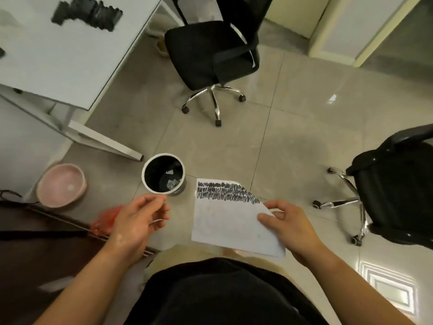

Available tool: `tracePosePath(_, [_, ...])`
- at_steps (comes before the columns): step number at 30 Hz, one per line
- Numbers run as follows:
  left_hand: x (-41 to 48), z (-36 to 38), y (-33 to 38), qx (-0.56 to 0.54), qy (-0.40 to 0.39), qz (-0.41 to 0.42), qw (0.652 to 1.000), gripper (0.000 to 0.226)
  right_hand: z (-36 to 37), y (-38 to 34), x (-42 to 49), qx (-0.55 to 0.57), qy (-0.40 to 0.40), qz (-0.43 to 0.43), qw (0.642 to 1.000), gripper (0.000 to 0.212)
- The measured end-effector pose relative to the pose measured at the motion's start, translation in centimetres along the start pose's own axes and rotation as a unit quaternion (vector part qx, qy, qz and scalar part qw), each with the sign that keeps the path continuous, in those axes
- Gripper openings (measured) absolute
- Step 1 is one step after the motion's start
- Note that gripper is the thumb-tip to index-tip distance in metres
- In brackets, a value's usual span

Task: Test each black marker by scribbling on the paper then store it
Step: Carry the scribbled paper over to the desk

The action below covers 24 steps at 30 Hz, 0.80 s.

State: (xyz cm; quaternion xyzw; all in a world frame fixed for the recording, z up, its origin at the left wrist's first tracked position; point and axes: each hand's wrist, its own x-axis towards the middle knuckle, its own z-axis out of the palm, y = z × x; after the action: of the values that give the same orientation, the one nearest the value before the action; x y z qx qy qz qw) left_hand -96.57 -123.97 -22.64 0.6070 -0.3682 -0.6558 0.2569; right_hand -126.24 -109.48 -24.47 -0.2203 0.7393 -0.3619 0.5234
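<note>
Dark clothing (222,294) fills the 6 o'clock edge, the person's own body seen from above, with both bare forearms reaching forward from either side of it. Beyond them a pale tiled floor (293,141) takes up most of the room. A white table (58,55) stands at 10 o'clock, and on its far end lies a black heap (86,14), too blurred for me to tell what it is made of. One black office chair (210,50) on a chrome star base stands at 12 o'clock, and a second black chair (398,195) sits at 3 o'clock, partly cut off by the edge. A dark brown surface (35,242) runs in from 8 o'clock.

The paper (225,221) is held in the air just below centre, at about 5 o'clock. It is a white sheet with three rows of dense black scribble along its top edge, and its upper right corner is folded or cut on a slant. The right hand (288,226), at 4 o'clock, pinches the sheet's right edge, thumb on top and fingers behind.

A pink bowl (61,185) rests on the floor at 9 o'clock, near the table leg. A round black container (164,174) with a white rim stands on the floor just left of the paper, with pale scraps at its bottom. The left hand (138,221), at 7 o'clock, hovers near the container's rim, fingers loosely curled and grasping nothing. Something small and red (105,219) shows just left of that hand.
</note>
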Motion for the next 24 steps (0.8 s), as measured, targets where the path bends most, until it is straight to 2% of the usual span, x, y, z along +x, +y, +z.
tracePosePath(9, [13.7, 5.9, 10.2, -0.056, 0.03, 0.023, 0.998, 0.018, -4.8, -14.5, 17.4, -0.051, -0.006, -0.029, 0.998, 0.014])
tracePosePath(14, [23.2, 7.6, 15.9, -0.079, 0.032, 0.019, 0.996, 0.014, -4.5, -22.0, 26.7, -0.067, 0.004, -0.036, 0.997, 0.016])
tracePosePath(24, [38.7, 7.0, 27.7, -0.085, 0.026, 0.012, 0.996, 0.02, -1.5, -36.5, 42.9, -0.11, -0.008, -0.05, 0.993, 0.015])
